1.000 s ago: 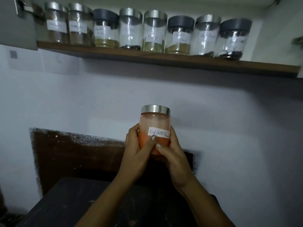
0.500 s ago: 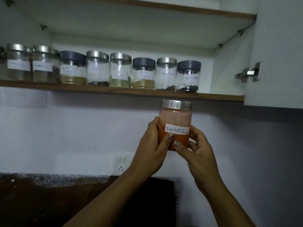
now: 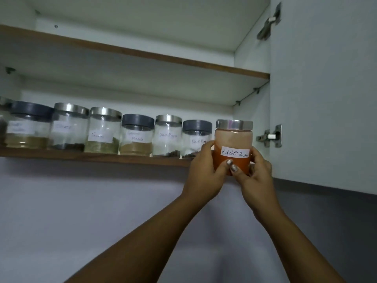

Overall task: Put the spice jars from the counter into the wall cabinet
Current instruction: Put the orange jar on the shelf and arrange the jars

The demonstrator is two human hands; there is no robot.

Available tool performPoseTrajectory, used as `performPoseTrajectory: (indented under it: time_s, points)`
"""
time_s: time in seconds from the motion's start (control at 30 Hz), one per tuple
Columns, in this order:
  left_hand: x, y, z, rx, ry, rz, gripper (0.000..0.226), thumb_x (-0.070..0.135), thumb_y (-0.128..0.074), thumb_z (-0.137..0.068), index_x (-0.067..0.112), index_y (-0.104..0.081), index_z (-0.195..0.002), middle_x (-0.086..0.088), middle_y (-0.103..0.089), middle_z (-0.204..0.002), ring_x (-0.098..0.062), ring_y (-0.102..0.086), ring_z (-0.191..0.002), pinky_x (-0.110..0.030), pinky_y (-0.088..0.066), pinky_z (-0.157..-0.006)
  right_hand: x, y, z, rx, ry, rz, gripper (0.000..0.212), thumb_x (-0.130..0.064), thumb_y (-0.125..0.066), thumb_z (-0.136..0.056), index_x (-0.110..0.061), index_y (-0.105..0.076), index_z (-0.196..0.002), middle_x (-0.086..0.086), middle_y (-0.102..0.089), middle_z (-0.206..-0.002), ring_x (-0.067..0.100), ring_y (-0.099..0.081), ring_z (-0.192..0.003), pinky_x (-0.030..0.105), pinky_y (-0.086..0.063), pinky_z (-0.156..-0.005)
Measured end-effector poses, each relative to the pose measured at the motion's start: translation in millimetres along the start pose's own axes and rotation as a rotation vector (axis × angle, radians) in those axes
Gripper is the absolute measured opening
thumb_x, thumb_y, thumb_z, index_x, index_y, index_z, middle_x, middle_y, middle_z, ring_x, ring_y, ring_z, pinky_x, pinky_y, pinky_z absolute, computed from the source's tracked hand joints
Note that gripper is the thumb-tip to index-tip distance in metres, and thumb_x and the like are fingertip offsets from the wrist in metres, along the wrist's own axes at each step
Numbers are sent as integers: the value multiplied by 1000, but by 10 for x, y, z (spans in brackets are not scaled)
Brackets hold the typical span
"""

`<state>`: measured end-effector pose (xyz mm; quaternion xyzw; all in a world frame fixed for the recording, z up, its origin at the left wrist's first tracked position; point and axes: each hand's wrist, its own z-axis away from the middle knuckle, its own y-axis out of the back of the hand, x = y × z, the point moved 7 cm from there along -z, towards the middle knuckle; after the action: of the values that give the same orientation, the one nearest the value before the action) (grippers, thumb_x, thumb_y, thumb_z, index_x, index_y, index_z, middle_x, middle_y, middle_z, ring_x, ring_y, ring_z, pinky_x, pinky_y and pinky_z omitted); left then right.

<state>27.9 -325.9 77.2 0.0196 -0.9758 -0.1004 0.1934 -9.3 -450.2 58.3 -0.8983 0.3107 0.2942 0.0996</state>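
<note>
Spice jar in hand: clear glass jar with brushed steel lid [image 3: 233,147], orange-red powder, white label reading "Red chilli Powder". Upright, at the right end of the lower wooden cabinet shelf [image 3: 91,157], in the gap between the last dark-lidded jar [image 3: 195,137] and the cabinet's right side wall [image 3: 252,111]. Its base sits at or slightly below the shelf's front edge; can't tell if it's resting on the shelf yet, hands cover the bottom.

Progress, judging by the shelf: row of labelled glass spice jars [image 3: 102,131] already lined up along the front edge, steel and dark grey lids mixed, running from the left frame edge to just beside the held jar. So most of the job looks done. This jar looks like it fills the last slot at the right end. Surface isn't in view, so can't say if more jars wait there. Upper shelf [image 3: 142,55] shows nothing from this angle.

Hands: left hand [image 3: 204,174] wraps the jar's left side, thumb across the front below the label. Right hand [image 3: 255,174] wraps the right side, thumb also on the front; thumbs nearly meet. Both closed snugly around the lower half, sharing the load. White cabinet door [image 3: 326,88] hangs open at right, close to the right hand.

Left to do, as I read it: seat the jar fully on the shelf, release.
</note>
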Motion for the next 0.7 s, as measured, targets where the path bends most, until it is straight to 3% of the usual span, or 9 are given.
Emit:
performPoseTrajectory:
  time_s: [0.1, 0.27, 0.33, 0.4, 0.5, 0.6, 0.7]
  points:
    - [-134, -171, -151, 82, 79, 48, 40, 24, -63, -86, 19, -44, -121, -2, -60, -120, -13, -59, -107, -31, -53, -89, 115, 40, -228, 12, 15, 50, 56, -20, -60, -87, -20, -36, -138, 5, -35, -135, 19, -50, -115, 39, -47, -99]
    - [-166, -421, -299, 93, -45, -83, 38, 21, -53, -92, 17, -42, -128, -1, -58, -120, -5, -52, -101, -22, -49, -87, 317, 78, -464, 5, 24, 96, 54, -22, -58, -89, -19, -34, -137, 5, -36, -128, 16, -46, -109, 27, -44, -90]
    - [-230, -499, -317, 77, -68, -193, 44, 20, -48, -94, 17, -36, -136, -2, -52, -124, -8, -49, -105, -25, -45, -93, 377, 66, -544, -15, 35, 146, 52, -22, -57, -90, -19, -34, -137, 7, -37, -127, 15, -47, -106, 23, -41, -86]
    - [-317, -525, -319, 69, -69, -292, 54, 24, -45, -96, 18, -24, -145, -5, -47, -129, -12, -47, -111, -19, -38, -91, 427, 22, -614, -53, 32, 201, 51, -25, -53, -92, -20, -32, -138, 9, -37, -129, 14, -46, -105, 21, -38, -85]
    - [-406, -517, -346, 88, -77, -411, 52, 30, -45, -95, 17, -28, -143, -7, -49, -123, -12, -49, -105, -15, -34, -83, 511, -32, -724, -89, 15, 258, 48, -31, -49, -93, -20, -34, -138, 11, -41, -129, 16, -48, -102, 24, -39, -84]
    - [-406, -485, -365, 127, -116, -520, 43, 30, -47, -95, 14, -42, -134, -6, -52, -114, -7, -44, -91, -12, -31, -76, 587, -67, -771, -81, 16, 368, 52, -38, -48, -92, -19, -34, -138, 10, -45, -130, 23, -52, -111, 37, -45, -95]
    - [-368, -470, -344, 152, -157, -548, 33, 26, -48, -94, 8, -53, -121, -9, -54, -106, -12, -50, -85, -17, -37, -72, 622, -96, -768, -58, 34, 433, 53, -44, -47, -91, -19, -36, -137, 8, -50, -129, 26, -52, -115, 47, -42, -101]
